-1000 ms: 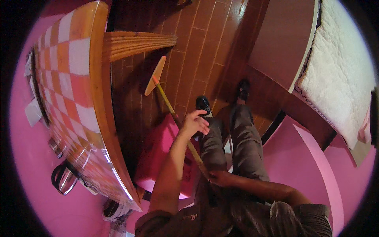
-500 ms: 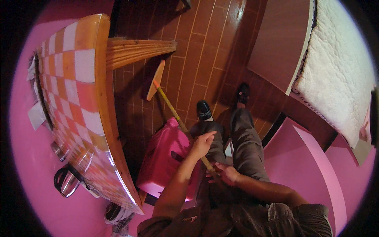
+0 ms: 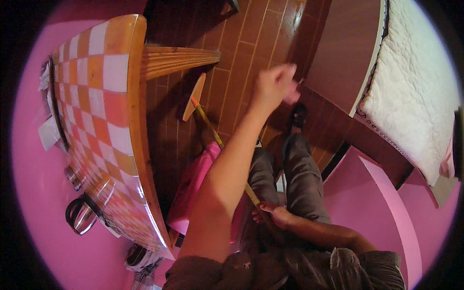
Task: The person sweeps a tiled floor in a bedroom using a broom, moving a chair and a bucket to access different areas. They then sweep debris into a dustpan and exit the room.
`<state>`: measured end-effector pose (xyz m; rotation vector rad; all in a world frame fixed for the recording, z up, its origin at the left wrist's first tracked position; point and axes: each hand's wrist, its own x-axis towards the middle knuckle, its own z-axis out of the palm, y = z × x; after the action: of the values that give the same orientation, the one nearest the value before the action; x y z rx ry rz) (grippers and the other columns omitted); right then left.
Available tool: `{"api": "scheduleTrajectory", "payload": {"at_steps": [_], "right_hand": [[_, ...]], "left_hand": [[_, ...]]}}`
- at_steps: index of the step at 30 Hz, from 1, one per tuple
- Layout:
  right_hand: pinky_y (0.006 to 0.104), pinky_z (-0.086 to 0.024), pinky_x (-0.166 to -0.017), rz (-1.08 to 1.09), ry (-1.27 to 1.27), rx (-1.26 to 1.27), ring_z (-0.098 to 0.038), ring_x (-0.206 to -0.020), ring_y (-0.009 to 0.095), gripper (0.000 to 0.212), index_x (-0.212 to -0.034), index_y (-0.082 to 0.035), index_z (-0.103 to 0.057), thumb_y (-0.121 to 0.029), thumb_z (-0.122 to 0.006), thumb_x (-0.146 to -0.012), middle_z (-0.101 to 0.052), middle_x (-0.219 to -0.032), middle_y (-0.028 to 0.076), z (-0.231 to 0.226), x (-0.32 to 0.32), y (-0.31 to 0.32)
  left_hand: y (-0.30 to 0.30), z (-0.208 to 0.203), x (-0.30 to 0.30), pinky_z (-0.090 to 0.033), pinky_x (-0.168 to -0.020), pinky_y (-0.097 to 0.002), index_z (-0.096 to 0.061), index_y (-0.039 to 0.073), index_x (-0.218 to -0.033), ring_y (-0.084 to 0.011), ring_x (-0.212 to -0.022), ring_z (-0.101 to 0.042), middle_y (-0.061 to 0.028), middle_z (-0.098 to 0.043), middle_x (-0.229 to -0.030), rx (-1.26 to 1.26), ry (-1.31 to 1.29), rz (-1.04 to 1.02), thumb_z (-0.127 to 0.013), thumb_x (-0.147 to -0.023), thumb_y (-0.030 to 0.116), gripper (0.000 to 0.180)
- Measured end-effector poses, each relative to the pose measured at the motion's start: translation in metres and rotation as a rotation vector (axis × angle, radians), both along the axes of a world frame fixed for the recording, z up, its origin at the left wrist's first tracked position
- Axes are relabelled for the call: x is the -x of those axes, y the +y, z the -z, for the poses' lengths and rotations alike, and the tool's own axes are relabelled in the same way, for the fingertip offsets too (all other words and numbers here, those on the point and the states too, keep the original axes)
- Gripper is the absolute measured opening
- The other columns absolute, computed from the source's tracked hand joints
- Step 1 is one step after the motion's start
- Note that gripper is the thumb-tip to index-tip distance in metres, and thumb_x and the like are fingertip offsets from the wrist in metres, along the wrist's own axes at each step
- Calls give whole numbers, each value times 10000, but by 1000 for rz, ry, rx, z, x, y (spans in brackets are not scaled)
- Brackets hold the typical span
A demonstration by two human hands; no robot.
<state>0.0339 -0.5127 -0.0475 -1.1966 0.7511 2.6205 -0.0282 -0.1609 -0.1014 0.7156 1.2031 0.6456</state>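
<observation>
My left hand (image 3: pixel 276 86) is stretched out over the floor, beyond my knees; motion smears its fingers, and it is off the pole. Down near my lap, my right hand (image 3: pixel 273 214) wraps round the lower end of a yellow pole (image 3: pixel 253 195). That pole belongs to a long-handled floor sweeper whose flat orange head (image 3: pixel 195 96) rests on the floor by the table leg. My left forearm hides the middle of the pole. Beside it is a pink plastic stool or bin (image 3: pixel 191 193), partly covered by the same arm.
On the left stands a table (image 3: pixel 116 72) with a checkered top, its wooden leg (image 3: pixel 183 60) reaching toward the sweeper head. A kettle (image 3: pixel 82 217) sits at its far side. To the right is a bed with a white quilt (image 3: pixel 411 87). Brown tiles cover the floor (image 3: pixel 241 63).
My left hand has let go of the pole and swung forward and right over the floor. The right hand keeps its hold, and the sweeper stays almost where it was.
</observation>
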Motion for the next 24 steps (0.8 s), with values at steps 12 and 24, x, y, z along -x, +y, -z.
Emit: {"api": "scheduleTrajectory", "payload": {"at_steps": [12,24], "right_hand": [[347,-489,-656,-35,53,-19,-577,-799,203,284,-1091,-72,-466,-258,-498,-879,-566,-945,77,-5,-2,7],[284,-327,-354,-543,-9,-385,-415,-430,117,356,-1168,-97,-354,-157,-532,-866,-441,-587,30,-47,-35,53]], "left_hand": [[-19,8,37,-475,-788,-297,-467,105,-1246,-209,-1105,-504,-181,-487,-1216,-228,164,-56,-429,-825,32,429],[-273,50,116,-468,-657,-425,-388,94,-1202,-330,-775,-577,-183,-580,-941,684,683,-356,-528,-843,287,431]]}}
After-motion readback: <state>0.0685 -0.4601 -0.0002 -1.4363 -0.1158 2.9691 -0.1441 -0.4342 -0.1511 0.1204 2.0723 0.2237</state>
